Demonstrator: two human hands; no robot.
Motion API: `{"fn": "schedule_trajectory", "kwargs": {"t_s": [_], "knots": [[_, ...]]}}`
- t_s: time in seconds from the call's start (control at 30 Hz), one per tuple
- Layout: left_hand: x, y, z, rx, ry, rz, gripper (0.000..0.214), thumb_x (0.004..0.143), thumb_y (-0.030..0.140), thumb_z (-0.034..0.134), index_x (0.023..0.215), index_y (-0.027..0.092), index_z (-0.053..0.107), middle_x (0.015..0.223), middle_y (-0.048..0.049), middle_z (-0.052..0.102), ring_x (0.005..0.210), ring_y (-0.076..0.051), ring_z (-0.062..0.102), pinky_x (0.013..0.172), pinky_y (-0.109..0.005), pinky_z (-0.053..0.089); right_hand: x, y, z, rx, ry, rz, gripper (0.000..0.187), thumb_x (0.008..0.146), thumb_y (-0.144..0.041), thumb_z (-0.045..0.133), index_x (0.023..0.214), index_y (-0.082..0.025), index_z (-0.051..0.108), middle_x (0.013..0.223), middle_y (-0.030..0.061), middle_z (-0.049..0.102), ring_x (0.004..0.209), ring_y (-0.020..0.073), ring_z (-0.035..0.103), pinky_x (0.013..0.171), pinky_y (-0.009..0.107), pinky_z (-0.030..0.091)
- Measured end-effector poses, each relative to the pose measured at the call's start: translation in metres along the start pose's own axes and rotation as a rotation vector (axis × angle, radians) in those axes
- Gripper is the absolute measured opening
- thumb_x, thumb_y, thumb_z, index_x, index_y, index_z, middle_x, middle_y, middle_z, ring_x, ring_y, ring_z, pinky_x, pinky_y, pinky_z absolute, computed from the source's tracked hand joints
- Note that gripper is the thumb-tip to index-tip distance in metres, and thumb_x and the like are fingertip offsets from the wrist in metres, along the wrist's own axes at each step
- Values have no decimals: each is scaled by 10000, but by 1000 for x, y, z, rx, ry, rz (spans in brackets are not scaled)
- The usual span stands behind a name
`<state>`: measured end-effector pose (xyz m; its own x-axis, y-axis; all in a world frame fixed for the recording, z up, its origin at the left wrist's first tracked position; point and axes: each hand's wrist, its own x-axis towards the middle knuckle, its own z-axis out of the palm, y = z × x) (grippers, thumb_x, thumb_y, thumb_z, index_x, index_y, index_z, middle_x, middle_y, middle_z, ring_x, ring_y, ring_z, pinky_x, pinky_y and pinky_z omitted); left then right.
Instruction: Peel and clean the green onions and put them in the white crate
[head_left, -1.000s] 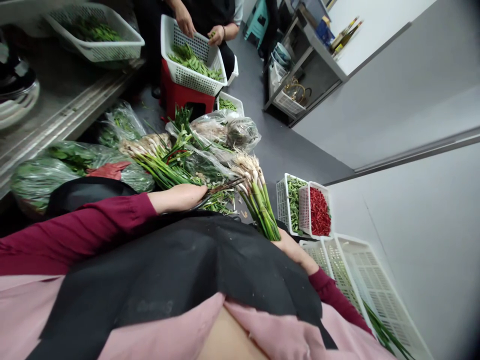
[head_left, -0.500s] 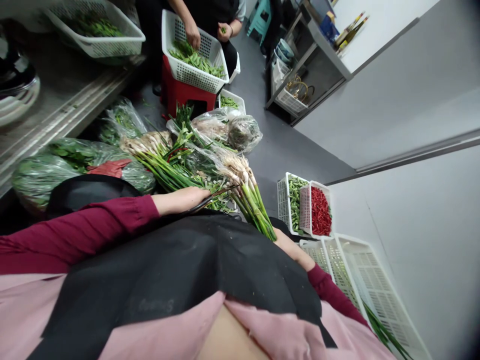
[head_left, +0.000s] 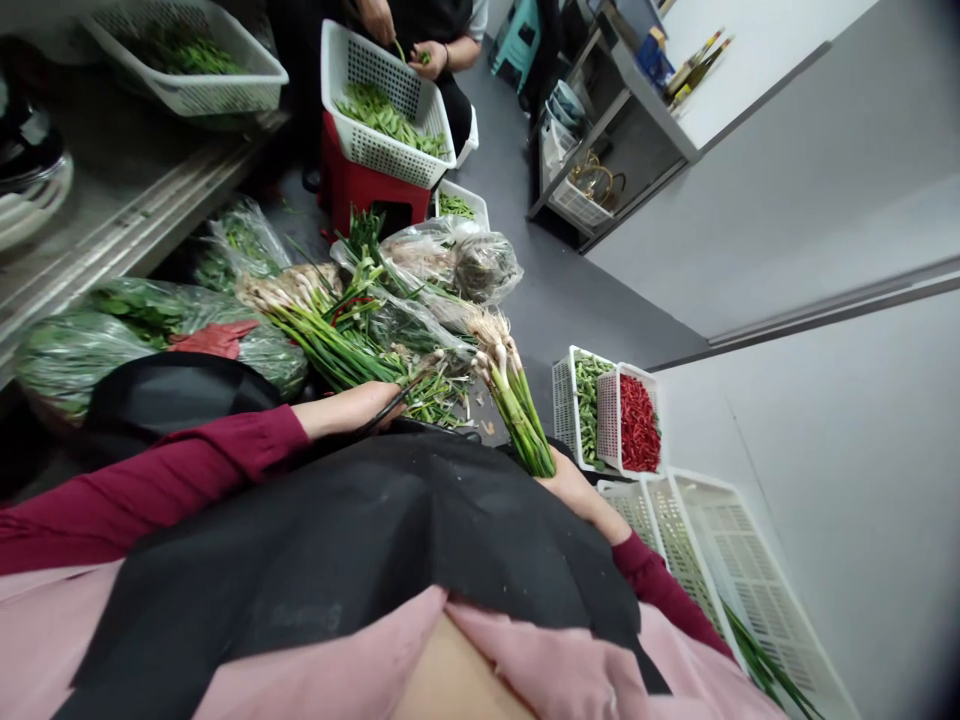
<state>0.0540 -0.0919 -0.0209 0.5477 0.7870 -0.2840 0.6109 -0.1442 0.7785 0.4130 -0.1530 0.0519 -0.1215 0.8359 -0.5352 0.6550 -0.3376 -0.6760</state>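
Back-room kitchen prep area. A steel desk (head_left: 112, 235) runs along one side; the grey floor (head_left: 555, 300) is crowded with bagged greens (head_left: 150, 335) and spring onions (head_left: 322, 325). White baskets (head_left: 375, 155) hold green beans (head_left: 386, 115) and red chillies (head_left: 637, 425); a steel rack (head_left: 637, 95) carries bottles (head_left: 690, 65).

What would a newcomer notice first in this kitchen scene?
First the bunch of scallions with white roots, at the centre, in the grip of the right hand; the left hand holds a dark tool toward its roots. Next the bright red chillies in a white basket on the floor at right.
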Motion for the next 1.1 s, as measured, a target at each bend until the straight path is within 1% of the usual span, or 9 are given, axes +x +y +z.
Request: {"fn": "schedule_trajectory", "kwargs": {"t_s": [0.13, 0.27, 0.37, 0.47, 0.57, 0.67, 0.8, 0.9, 1.1], "knots": [[-4, 25, -22, 202, -30, 44, 197, 848, 319, 381, 885, 168, 502, 905, -134, 663, 774, -236, 628, 688, -312, 459, 1, 0, 0, -68, 3, -9, 483, 585, -192, 677, 1055, -140, 583, 905, 34, 675, 869, 205, 612, 860, 349, 480], [-1, 43, -37, 372, -105, 12, 261, 881, 314, 346, 966, 138, 518, 992, -197, 659, 853, -280, 642, 729, -353, 467, 1, -10, 5, -125, -29, -41, 447, 609, -235, 681, 1035, -145, 576, 948, 47, 670, 869, 203, 608, 833, 331, 477], [1, 45, -39, 365, -109, 14, 257, 884, 297, 352, 984, 133, 524, 1039, -195, 655, 890, -260, 641, 768, -334, 468, 3, -10, 10, -197, -42, -47, 428, 618, -273, 684, 1013, -147, 579, 909, 52, 674, 848, 214, 610, 818, 331, 471], [1, 45, -36, 272, -81, 41, 263, 869, 298, 387, 1035, 138, 512, 1081, -170, 654, 917, -237, 634, 793, -309, 468, 8, -6, 15, -261, -72, -35, 407, 635, -277, 666, 1013, -150, 586, 861, 55, 680, 852, 237, 615, 815, 333, 458], [0, 43, -32, 169, -38, 73, 285, 846, 319, 427, 1068, 158, 502, 1115, -147, 650, 952, -242, 624, 819, -318, 466, 12, -3, 18, -267, -114, -32, 393, 661, -279, 636, 1033, -164, 581, 893, 63, 682, 899, 251, 616, 801, 317, 447], [1, 41, -28, 130, -23, 75, 233, 823, 271, 420, 996, 144, 513, 1030, -145, 662, 879, -238, 629, 775, -317, 476, 13, -5, 19, -293, -99, -36, 361, 676, -274, 616, 1016, -164, 569, 886, 67, 677, 901, 253, 620, 758, 287, 439], [5, 38, -23, 151, -4, 118, 172, 802, 212, 396, 904, 156, 523, 876, -97, 661, 750, -205, 612, 690, -289, 475, 13, -8, 22, -388, -8, 26, 327, 691, -275, 597, 1001, -184, 550, 787, 44, 657, 826, 249, 628, 720, 277, 425], [8, 34, -18, 184, 34, 104, 168, 811, 225, 400, 887, 164, 536, 825, -83, 661, 722, -201, 611, 669, -280, 464, 14, -8, 25, -338, -18, 55, 336, 673, -299, 614, 989, -201, 559, 810, 37, 661, 856, 252, 619, 773, 299, 437], [7, 23, -7, 225, 48, 121, 306, 885, 326, 331, 835, 147, 574, 723, -94, 649, 634, -196, 591, 627, -277, 442, 13, -2, 25, -173, -48, -13, 389, 629, -362, 663, 970, -186, 595, 938, 58, 684, 969, 277, 602, 899, 343, 443]]}}
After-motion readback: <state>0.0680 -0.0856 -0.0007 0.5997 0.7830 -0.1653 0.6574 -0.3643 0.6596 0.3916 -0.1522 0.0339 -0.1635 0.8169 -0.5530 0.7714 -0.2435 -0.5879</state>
